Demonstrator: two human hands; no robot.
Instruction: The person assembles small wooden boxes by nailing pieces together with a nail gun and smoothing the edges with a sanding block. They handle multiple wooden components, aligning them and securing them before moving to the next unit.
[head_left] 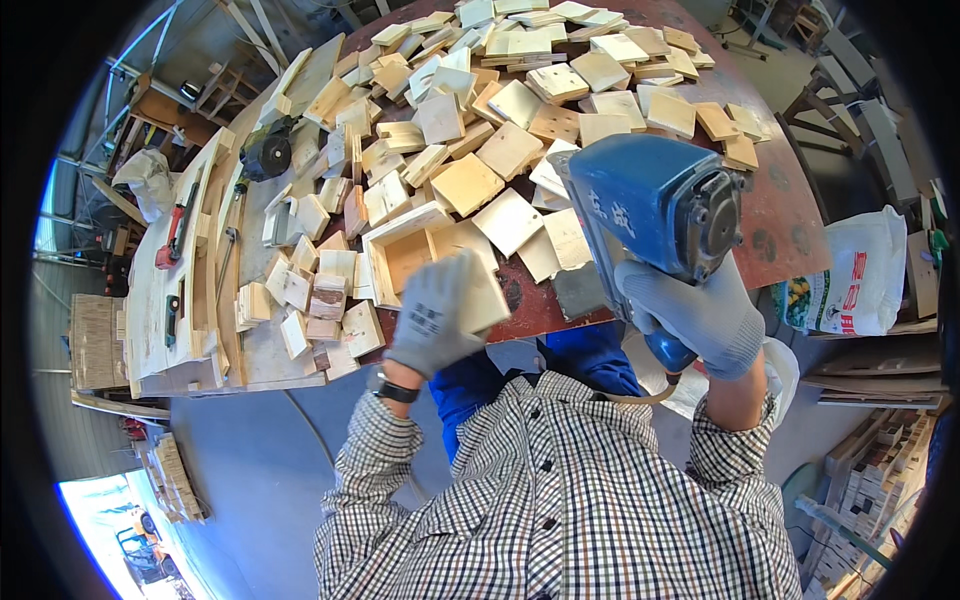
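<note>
My right hand (705,312), in a grey glove, is wrapped round the handle of a blue air nail gun (635,190), held up at the table's near right side. A hose runs from the handle's lower end. My left hand (432,315), gloved too, is closed over the near side of a shallow wooden box frame (408,228) with a divider, at the table's near edge. A board (485,303) sticks out beside its fingers. The thumb and part of the frame are hidden beneath the glove. The nail gun stands apart from the frame.
Small wooden boards (468,184) lie heaped across the dark red table (765,250). At left are a black tape measure (267,152), a red-handled tool (172,235) and a long wooden panel (150,315). A white sack (860,270) stands to the right; wood stacks (880,480) lie below it.
</note>
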